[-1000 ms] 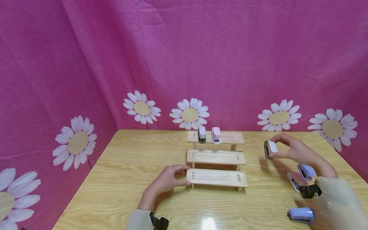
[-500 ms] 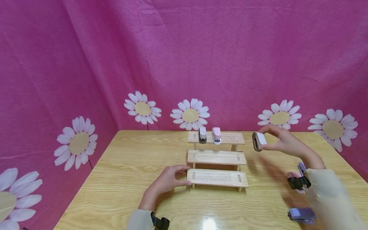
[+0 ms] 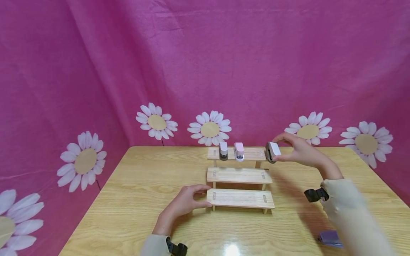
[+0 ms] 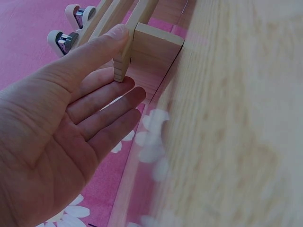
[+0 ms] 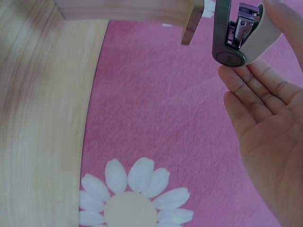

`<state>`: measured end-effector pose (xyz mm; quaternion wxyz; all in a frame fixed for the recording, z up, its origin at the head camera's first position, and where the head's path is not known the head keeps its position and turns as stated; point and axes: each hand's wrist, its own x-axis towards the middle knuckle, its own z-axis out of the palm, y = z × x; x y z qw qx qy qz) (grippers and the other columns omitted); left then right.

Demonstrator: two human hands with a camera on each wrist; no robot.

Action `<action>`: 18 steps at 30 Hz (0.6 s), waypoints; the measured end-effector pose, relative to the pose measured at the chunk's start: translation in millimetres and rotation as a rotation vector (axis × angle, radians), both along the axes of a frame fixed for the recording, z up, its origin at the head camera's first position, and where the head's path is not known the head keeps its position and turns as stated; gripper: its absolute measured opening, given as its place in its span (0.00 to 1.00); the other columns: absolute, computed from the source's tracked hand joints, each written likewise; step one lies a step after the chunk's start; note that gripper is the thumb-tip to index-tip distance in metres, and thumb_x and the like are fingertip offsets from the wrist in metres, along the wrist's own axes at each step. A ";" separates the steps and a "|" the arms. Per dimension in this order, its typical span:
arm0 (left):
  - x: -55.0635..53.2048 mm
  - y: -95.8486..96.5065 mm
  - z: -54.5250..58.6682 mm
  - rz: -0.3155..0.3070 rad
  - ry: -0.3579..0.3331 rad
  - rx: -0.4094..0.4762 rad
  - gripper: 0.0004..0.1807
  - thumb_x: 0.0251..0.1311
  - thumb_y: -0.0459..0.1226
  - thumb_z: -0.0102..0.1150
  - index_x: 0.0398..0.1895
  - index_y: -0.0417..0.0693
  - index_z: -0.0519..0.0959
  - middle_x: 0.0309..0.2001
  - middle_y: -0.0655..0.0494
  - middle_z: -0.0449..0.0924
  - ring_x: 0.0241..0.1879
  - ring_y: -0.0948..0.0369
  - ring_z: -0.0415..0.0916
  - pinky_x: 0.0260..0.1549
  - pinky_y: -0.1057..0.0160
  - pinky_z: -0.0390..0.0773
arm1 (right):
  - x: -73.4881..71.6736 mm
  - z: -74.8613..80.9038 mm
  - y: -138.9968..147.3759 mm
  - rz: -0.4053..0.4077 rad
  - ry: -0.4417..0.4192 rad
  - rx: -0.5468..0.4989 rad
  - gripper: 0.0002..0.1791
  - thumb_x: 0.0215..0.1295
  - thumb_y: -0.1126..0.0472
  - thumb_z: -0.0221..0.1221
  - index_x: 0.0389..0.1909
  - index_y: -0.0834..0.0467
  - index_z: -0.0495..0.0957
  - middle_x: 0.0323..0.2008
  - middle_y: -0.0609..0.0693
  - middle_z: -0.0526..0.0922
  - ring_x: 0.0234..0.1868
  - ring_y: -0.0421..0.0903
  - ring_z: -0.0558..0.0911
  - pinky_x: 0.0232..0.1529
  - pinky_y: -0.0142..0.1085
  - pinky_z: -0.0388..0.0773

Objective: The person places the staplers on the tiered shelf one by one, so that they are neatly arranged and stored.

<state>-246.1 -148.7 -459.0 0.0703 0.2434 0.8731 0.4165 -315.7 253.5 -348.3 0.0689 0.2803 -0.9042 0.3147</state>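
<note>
My right hand [image 3: 299, 152] pinches a white and dark-grey mini stapler [image 3: 272, 152] by its sides, held tilted at the right end of the top step. In the right wrist view, the stapler [image 5: 241, 35] shows its metal inside, with the thumb on one side and fingertips on the other. A three-step wooden display stand [image 3: 240, 197] faces me. My left hand [image 3: 185, 202] grips the left end of its lowest step; the left wrist view has the thumb and fingers on either side of the board end [image 4: 125, 56]. A grey-white stapler [image 3: 223, 151] and a pink-white stapler [image 3: 238, 152] stand on the top step.
A purple stapler [image 3: 330, 238] lies on the wooden table [image 3: 153, 167] at the lower right, partly behind my right sleeve [image 3: 349, 209]. A pink cloth [image 3: 256, 71] with white daisies hangs behind the table and along its left side.
My right hand has carried the white and dark-grey stapler left and slightly up to the top step's right end. My left hand stays on the stand. The right forearm now covers the other staplers at right.
</note>
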 end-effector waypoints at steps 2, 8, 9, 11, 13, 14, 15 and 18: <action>0.5 -1.2 1.0 0.004 -0.004 0.003 0.32 0.53 0.47 0.71 0.61 0.46 0.77 0.60 0.50 0.80 0.59 0.55 0.79 0.64 0.52 0.76 | -1.1 1.6 -6.3 0.002 0.006 0.003 0.26 0.52 0.54 0.74 0.51 0.55 0.77 0.51 0.51 0.81 0.57 0.39 0.77 0.59 0.24 0.74; 0.3 -1.9 1.6 -0.001 -0.004 0.003 0.32 0.54 0.48 0.71 0.61 0.47 0.77 0.60 0.50 0.80 0.59 0.55 0.79 0.63 0.52 0.76 | -4.8 5.4 -20.3 0.015 -0.020 -0.005 0.26 0.51 0.54 0.74 0.50 0.56 0.77 0.52 0.54 0.81 0.60 0.51 0.77 0.63 0.43 0.74; 0.1 -1.9 1.1 -0.003 0.000 0.002 0.32 0.54 0.48 0.71 0.61 0.47 0.77 0.60 0.50 0.80 0.59 0.55 0.79 0.63 0.52 0.76 | -5.6 5.7 -22.1 0.020 -0.032 -0.008 0.26 0.52 0.54 0.74 0.51 0.56 0.76 0.52 0.54 0.81 0.60 0.51 0.77 0.63 0.40 0.74; -0.4 -1.6 -0.1 -0.003 0.002 0.004 0.32 0.53 0.48 0.71 0.61 0.47 0.77 0.60 0.50 0.80 0.59 0.55 0.79 0.63 0.53 0.76 | -7.3 5.9 -25.4 0.027 -0.042 -0.002 0.26 0.52 0.54 0.73 0.50 0.56 0.76 0.52 0.54 0.81 0.59 0.50 0.77 0.61 0.38 0.74; -0.7 -1.1 -0.9 -0.003 -0.001 0.010 0.32 0.53 0.48 0.71 0.61 0.47 0.77 0.60 0.50 0.80 0.59 0.55 0.79 0.63 0.53 0.76 | -9.2 5.5 -28.7 0.032 -0.045 0.003 0.26 0.52 0.53 0.73 0.50 0.56 0.76 0.51 0.54 0.81 0.58 0.49 0.77 0.60 0.40 0.75; -0.8 -0.9 -1.2 -0.002 -0.002 0.012 0.32 0.53 0.48 0.71 0.61 0.47 0.77 0.60 0.50 0.80 0.59 0.55 0.79 0.63 0.53 0.76 | -10.2 5.3 -30.2 0.034 -0.047 0.004 0.26 0.52 0.53 0.73 0.50 0.56 0.76 0.51 0.54 0.81 0.57 0.49 0.77 0.61 0.42 0.75; -0.8 -0.7 -1.5 0.000 -0.002 0.013 0.32 0.53 0.48 0.71 0.61 0.47 0.77 0.60 0.50 0.80 0.59 0.55 0.79 0.63 0.53 0.76 | -10.8 5.4 -31.7 0.037 -0.048 0.006 0.26 0.52 0.53 0.73 0.50 0.56 0.76 0.50 0.54 0.81 0.57 0.49 0.77 0.61 0.45 0.75; -0.6 -0.4 -1.4 0.004 -0.003 0.013 0.32 0.53 0.48 0.71 0.61 0.47 0.77 0.60 0.51 0.80 0.59 0.55 0.78 0.64 0.53 0.76 | -12.8 5.1 -35.8 0.043 -0.058 0.010 0.27 0.52 0.52 0.73 0.51 0.57 0.75 0.50 0.53 0.81 0.57 0.51 0.77 0.63 0.53 0.73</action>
